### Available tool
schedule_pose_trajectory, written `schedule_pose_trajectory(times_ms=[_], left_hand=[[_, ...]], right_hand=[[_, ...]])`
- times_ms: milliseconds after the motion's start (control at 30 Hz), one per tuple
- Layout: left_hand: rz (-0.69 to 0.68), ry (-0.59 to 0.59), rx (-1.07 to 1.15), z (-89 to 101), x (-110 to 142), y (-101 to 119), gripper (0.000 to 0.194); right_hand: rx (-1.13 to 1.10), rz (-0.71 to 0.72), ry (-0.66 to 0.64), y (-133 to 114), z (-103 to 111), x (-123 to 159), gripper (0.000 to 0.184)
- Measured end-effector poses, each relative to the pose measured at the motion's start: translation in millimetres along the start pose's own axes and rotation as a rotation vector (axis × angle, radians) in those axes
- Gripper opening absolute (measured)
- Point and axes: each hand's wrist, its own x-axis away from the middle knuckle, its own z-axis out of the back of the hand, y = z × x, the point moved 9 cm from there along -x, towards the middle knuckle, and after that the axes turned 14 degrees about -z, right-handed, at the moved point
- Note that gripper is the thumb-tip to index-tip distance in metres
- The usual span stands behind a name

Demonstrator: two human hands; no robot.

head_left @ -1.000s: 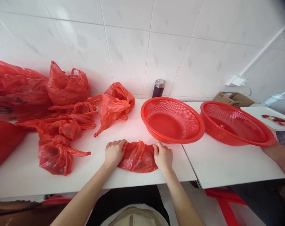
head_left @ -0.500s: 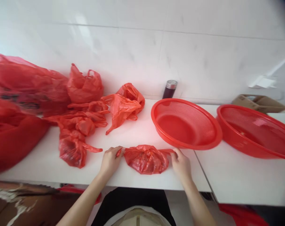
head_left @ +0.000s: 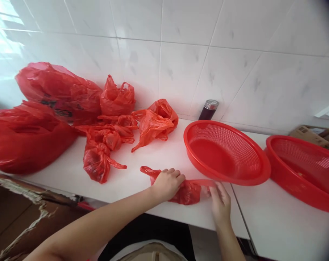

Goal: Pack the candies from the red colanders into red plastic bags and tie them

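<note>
A small red plastic bag [head_left: 187,194] with something bundled inside lies on the white table near its front edge. My left hand [head_left: 168,184] is closed over the gathered top of the bag, covering its middle. One loose handle end sticks out to the left of that hand. My right hand [head_left: 220,201] pinches the other handle, which is stretched out to the right. What the bag holds cannot be made out. Left of my hands sits a knotted red bag [head_left: 98,165].
A red plastic basket [head_left: 224,156] stands right behind my right hand, with a second red basket [head_left: 303,177] beside it. A dark flask [head_left: 208,110] is near the tiled wall. Several red bags, including a large one [head_left: 28,139], fill the left; an open crumpled bag [head_left: 156,121] lies mid-table.
My left hand has moved from the left handle onto the bag's gathered middle, leaving that handle loose. My right hand still holds its handle. The view has shifted left.
</note>
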Motion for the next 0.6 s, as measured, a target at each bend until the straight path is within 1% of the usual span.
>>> schedule_pose_trajectory(times_ms=[100, 200, 267, 300, 333, 367, 400, 433, 500, 567, 600], left_hand=[[0.054, -0.063, 0.076, 3.7, 7.2, -13.5, 0.017], [0.127, -0.139, 0.228, 19.2, 21.1, -21.6, 0.009], [0.154, -0.189, 0.365, 39.3, 37.7, -24.2, 0.022], [0.167, -0.196, 0.448, 54.0, 49.7, -26.1, 0.029], [0.194, -0.173, 0.532, 72.7, 64.9, -30.6, 0.034], [0.243, -0.113, 0.632, 94.5, 84.1, -38.1, 0.038], [0.314, 0.0, 0.715, 120.0, 108.0, -49.7, 0.041], [0.423, 0.159, 0.779, 146.9, 138.8, -65.7, 0.043], [0.616, 0.449, 0.853, 192.6, 214.4, -93.3, 0.049], [0.811, 0.667, 0.784, 225.7, 302.4, -115.2, 0.052], [0.89, 0.735, 0.74, 235.9, 345.4, -123.2, 0.054]], right_hand=[[-0.146, -0.009, 0.038, -0.5, 6.3, -0.4, 0.025], [-0.158, -0.053, -0.014, 2.7, 3.7, -3.7, 0.028], [-0.14, -0.107, -0.047, 8.5, 1.2, -5.3, 0.034], [-0.122, -0.128, -0.048, 11.7, 1.1, -5.7, 0.037], [-0.099, -0.141, -0.037, 14.5, 1.9, -5.8, 0.038], [-0.072, -0.143, -0.021, 16.6, 3.3, -5.9, 0.039], [-0.041, -0.138, -0.006, 18.0, 4.6, -5.8, 0.039], [-0.005, -0.133, 0.005, 19.2, 5.8, -5.8, 0.039], [0.1, -0.143, 0.014, 21.8, 6.3, -5.8, 0.041], [0.194, -0.15, 0.018, 21.7, 4.6, -5.2, 0.041], [0.215, -0.143, 0.018, 19.6, 2.1, -4.4, 0.04]])
